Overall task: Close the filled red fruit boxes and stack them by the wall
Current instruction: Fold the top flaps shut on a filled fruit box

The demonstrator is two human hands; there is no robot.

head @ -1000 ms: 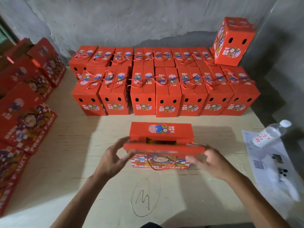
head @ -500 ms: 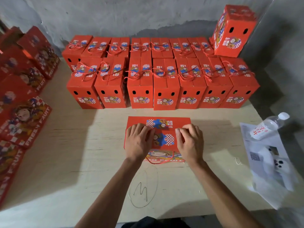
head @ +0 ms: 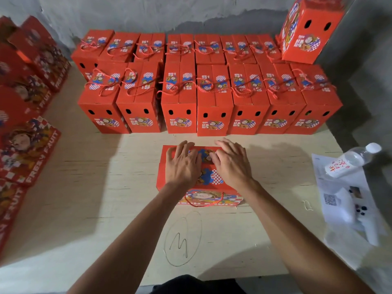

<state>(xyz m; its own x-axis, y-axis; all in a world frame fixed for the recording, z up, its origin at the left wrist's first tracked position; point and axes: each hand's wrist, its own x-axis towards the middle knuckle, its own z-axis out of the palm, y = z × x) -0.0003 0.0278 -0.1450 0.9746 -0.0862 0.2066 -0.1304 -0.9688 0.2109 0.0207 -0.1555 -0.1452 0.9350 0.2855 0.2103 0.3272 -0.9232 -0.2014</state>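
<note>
We press our left hand [head: 182, 164] and right hand [head: 231, 164], fingers spread flat, on the box [head: 167, 177] lying before the rows [head: 212, 102], seemingly to seat its flaps.

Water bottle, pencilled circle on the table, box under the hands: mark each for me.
water bottle [head: 347, 161], head view, on its label.
pencilled circle [head: 182, 238], head view, on the scribble inside.
box [head: 209, 177], head view, on its top flap.

"FRESH FRUIT" runs along the flat boxes [head: 31, 153] at left; the bench [head: 106, 187] bears a circled, pencilled "3".
</note>
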